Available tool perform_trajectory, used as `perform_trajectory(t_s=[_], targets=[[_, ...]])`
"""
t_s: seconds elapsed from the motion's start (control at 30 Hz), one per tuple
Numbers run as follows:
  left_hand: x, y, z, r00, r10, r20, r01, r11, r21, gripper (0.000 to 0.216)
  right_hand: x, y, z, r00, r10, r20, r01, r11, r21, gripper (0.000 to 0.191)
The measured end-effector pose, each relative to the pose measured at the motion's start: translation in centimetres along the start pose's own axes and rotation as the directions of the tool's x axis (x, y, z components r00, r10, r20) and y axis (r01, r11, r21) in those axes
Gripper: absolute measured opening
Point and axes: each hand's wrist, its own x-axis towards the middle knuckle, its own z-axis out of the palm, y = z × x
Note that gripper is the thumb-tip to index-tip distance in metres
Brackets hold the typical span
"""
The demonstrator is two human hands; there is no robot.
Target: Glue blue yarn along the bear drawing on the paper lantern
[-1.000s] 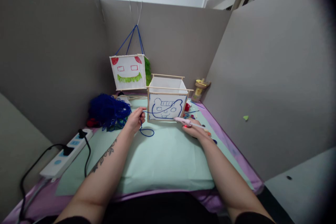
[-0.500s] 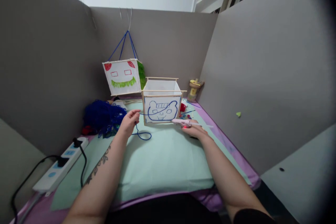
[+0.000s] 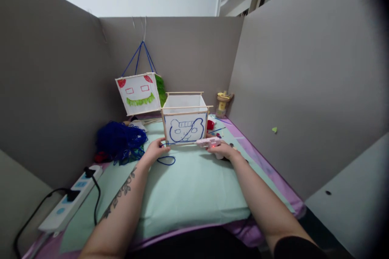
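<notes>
A lantern-like white box (image 3: 186, 111) with wooden stick edges stands upright on the table, its front bearing a blue bear face partly outlined in yarn. At its lower left corner, my left hand (image 3: 155, 149) is closed with blue yarn (image 3: 179, 142) between thumb and fingers. That strand runs across the front of the box, and a loose loop lies below the hand. My right hand (image 3: 225, 149) grips a pale pink glue gun (image 3: 208, 142) with a lit red light, its nozzle close to the box's lower right front. The fingertips of both hands are partly hidden.
A finished-looking box lantern (image 3: 139, 96) hangs by blue cords at the back left. Tangled blue yarn (image 3: 120, 139) lies below it, and a power strip (image 3: 71, 198) sits front left. A decorated jar (image 3: 223, 103) stands in the back right corner. Grey partitions enclose the table.
My left hand has moved right and down to the box's lower left corner, bringing the yarn lower across the front. The glue gun has turned slightly and stays near the box.
</notes>
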Motion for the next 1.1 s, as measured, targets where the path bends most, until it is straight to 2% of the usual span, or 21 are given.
perform_trajectory(t_s=[0.2, 0.33, 0.4, 0.47, 0.57, 0.63, 0.77, 0.87, 1.0, 1.07, 1.1], targets=[[-1.1, 1.4, -1.8, 0.994, 0.088, 0.067, -0.096, 0.985, 0.144, 0.028, -1.1, 0.1, -1.6, 0.994, 0.108, -0.002, -0.107, 0.985, -0.132, 0.028], [-1.9, 2.7, -3.2, 0.983, 0.084, 0.162, -0.114, 0.977, 0.182, 0.021, -2.0, -0.3, -3.0, 0.992, 0.122, 0.032, -0.118, 0.987, -0.106, 0.022], [-2.2, 3.4, -3.4, 0.971, 0.066, 0.231, -0.089, 0.992, 0.088, 0.023, -2.3, -0.5, -3.4, 0.989, 0.139, 0.048, -0.136, 0.989, -0.061, 0.022], [-2.3, 3.9, -3.1, 0.963, 0.076, 0.257, -0.051, 0.993, -0.105, 0.024, -2.6, -0.7, -3.5, 0.991, 0.121, 0.065, -0.122, 0.992, 0.021, 0.026], [-2.4, 4.4, -2.4, 0.968, 0.117, 0.223, -0.009, 0.902, -0.432, 0.034, -2.8, -1.0, -3.2, 0.995, 0.064, 0.082, -0.076, 0.986, 0.145, 0.034], [-2.4, 4.8, -2.3, 0.975, 0.117, 0.19, -0.002, 0.855, -0.519, 0.039, -2.9, -1.1, -2.8, 0.996, 0.049, 0.07, -0.061, 0.98, 0.188, 0.036], [-2.3, 6.5, -3.1, 0.984, 0.151, 0.093, -0.099, 0.903, -0.417, 0.035, -2.9, -1.3, -2.4, 0.996, 0.069, 0.053, -0.075, 0.989, 0.13, 0.033], [-2.7, 7.5, -2.9, 0.981, 0.115, 0.156, -0.073, 0.965, -0.253, 0.036, -2.9, -1.4, -2.3, 0.995, 0.092, 0.039, -0.095, 0.993, 0.071, 0.031], [-3.9, 6.6, -0.2, 0.989, 0.037, 0.146, -0.006, 0.978, -0.21, 0.035, -3.0, -1.7, -2.3, 0.997, 0.049, 0.061, -0.054, 0.995, 0.088, 0.028], [-4.4, 5.8, 1.5, 0.984, 0.008, 0.18, 0.012, 0.994, -0.106, 0.035, -3.2, -2.1, -2.2, 0.997, -0.031, 0.064, 0.022, 0.99, 0.137, 0.03], [-4.5, 5.5, 2.3, 0.985, 0.029, 0.172, -0.026, 1.0, -0.015, 0.033, -3.2, -2.5, -2.2, 0.995, -0.087, 0.04, 0.08, 0.985, 0.156, 0.031]])
